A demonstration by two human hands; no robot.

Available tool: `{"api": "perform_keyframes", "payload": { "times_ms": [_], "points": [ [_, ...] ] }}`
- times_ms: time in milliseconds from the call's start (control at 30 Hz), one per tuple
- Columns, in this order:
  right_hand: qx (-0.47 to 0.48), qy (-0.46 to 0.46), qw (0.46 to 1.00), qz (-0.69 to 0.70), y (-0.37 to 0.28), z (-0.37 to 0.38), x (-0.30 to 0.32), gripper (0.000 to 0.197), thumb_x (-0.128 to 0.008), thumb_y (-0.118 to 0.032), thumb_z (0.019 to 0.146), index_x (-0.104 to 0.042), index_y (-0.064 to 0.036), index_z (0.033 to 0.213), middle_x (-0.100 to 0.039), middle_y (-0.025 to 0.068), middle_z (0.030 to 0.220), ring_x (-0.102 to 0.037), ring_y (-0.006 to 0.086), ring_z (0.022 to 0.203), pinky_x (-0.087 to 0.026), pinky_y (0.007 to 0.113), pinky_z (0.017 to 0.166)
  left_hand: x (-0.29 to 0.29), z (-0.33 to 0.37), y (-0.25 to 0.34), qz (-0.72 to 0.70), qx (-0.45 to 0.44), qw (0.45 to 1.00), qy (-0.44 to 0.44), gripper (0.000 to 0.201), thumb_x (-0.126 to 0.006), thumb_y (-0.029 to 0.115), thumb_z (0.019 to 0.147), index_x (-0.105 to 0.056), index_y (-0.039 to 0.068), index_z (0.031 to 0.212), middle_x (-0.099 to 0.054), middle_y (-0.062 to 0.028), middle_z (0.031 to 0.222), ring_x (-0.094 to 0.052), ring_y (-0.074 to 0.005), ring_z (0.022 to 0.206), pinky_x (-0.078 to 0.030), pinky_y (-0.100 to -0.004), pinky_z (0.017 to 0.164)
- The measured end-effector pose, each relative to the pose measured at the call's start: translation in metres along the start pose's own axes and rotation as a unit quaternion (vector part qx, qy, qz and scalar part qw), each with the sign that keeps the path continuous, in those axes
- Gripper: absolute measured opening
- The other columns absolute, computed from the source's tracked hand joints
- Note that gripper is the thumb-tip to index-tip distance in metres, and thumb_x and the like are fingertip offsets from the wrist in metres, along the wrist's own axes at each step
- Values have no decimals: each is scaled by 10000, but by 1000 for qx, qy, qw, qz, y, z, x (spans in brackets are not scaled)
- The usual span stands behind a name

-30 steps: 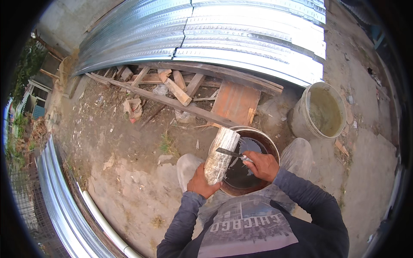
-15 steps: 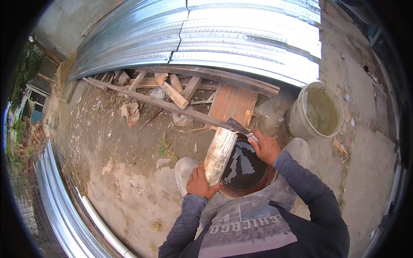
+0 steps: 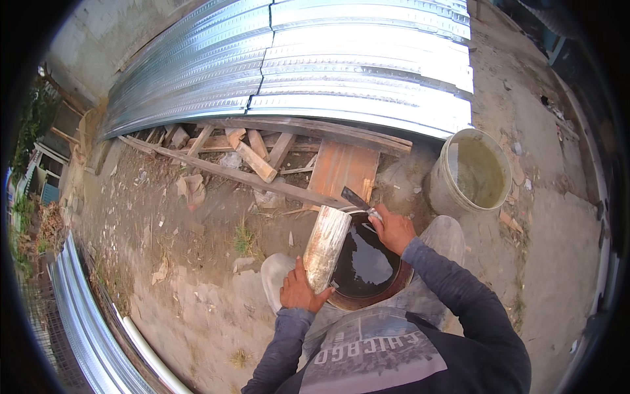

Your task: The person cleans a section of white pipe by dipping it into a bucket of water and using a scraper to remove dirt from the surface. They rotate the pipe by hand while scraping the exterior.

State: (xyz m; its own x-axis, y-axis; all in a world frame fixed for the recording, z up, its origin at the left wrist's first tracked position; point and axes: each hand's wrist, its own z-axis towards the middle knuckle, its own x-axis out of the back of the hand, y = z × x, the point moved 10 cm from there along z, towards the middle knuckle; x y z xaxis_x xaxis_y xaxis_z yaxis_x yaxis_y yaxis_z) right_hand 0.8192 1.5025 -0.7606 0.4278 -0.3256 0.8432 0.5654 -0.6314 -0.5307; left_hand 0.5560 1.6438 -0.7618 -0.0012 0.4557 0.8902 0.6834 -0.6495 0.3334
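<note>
My left hand (image 3: 302,287) is wrapped around the near end of a thick, whitish, streaked cylinder (image 3: 327,240) that looks like a short log. The cylinder lies slanted along the left rim of a round tub (image 3: 398,281) of dark, reflecting liquid (image 3: 369,259), between my knees. In my right hand (image 3: 394,230) is a knife (image 3: 355,198) with a short dark blade, held over the tub's far right rim. Its blade points up and left, a little beyond the cylinder's far end and apart from it. My fingers hide most of its handle.
A whitish bucket (image 3: 470,172) with murky contents stands to the right. Ahead, long shiny metal sheets (image 3: 328,72) rest above wooden beams (image 3: 315,128) and loose wood blocks (image 3: 256,163). More metal sheets (image 3: 85,308) and a white pipe (image 3: 149,354) lie at the left.
The view has shifted slightly, so the surroundings sit lower and further left. My right hand and the knife have turned a little; both hands keep their holds.
</note>
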Motion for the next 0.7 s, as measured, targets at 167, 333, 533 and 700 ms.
{"api": "perform_keyframes", "payload": {
  "times_ms": [167, 333, 533, 700],
  "points": [
    [160, -20, 983, 91, -64, -46, 1, 349, -558, -387, 1057, -559, -100, 1257, -738, 206, 909, -714, 439, 861, -549, 547, 711, -6, -2, -19, -61, -47, 996, 38, 1127, -874, 462, 695, -313, 31, 1572, -525, -244, 1286, -545, -433, 1178, -483, -529, 971],
    [-7, -5, 1000, -9, 7, 9, 2, 347, -546, -414, 1057, -556, -109, 1223, -726, 218, 837, -706, 453, 780, -546, 559, 705, 2, -3, 0, -43, -18, 999, 16, 1033, -887, 472, 666, -412, 14, 1461, -506, -236, 1220, -538, -450, 1129, -483, -531, 965],
    [145, -56, 988, 10, -52, -37, -14, 320, -540, -432, 1054, -561, -143, 1191, -740, 189, 910, -714, 434, 856, -546, 563, 709, -10, -2, -7, -92, 8, 996, 11, 1014, -905, 433, 663, -403, 23, 1442, -529, -252, 1275, -574, -467, 1166, -511, -520, 974],
    [56, -39, 998, -15, -25, 4, 22, 310, -552, -426, 1051, -578, -151, 1191, -740, 196, 909, -716, 436, 851, -550, 555, 717, -13, -7, -5, -85, 23, 996, -21, 1102, -905, 452, 676, -335, 28, 1519, -559, -244, 1291, -601, -454, 1154, -529, -525, 952]
  ]
}}
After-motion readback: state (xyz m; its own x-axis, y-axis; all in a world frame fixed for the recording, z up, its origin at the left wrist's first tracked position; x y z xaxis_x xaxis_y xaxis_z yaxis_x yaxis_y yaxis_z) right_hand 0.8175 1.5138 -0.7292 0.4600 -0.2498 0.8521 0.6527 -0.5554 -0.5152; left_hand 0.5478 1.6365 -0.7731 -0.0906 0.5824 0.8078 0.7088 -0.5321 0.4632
